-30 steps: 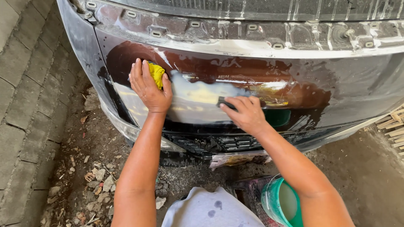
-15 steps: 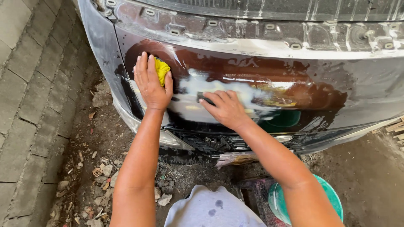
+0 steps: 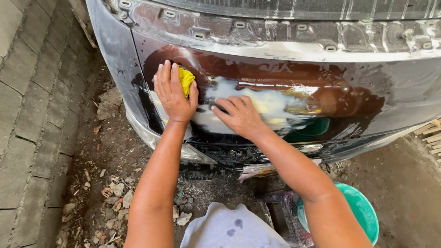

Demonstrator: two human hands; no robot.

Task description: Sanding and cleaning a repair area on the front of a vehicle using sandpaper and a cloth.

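The left hand (image 3: 173,94) presses a yellow cloth (image 3: 186,80) on the wet car bumper (image 3: 349,98) — fingers spread flat. The right hand (image 3: 240,117) pinches a small dark pad (image 3: 217,107) beside it, mid-frame.

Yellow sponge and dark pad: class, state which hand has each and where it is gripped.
The left hand presses the yellow sponge, fingers over its top. The right hand covers a dark pad; the grip is hidden.

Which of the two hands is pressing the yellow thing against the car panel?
The left hand, pressing a yellow sponge. The right hand covers something dark and flat.
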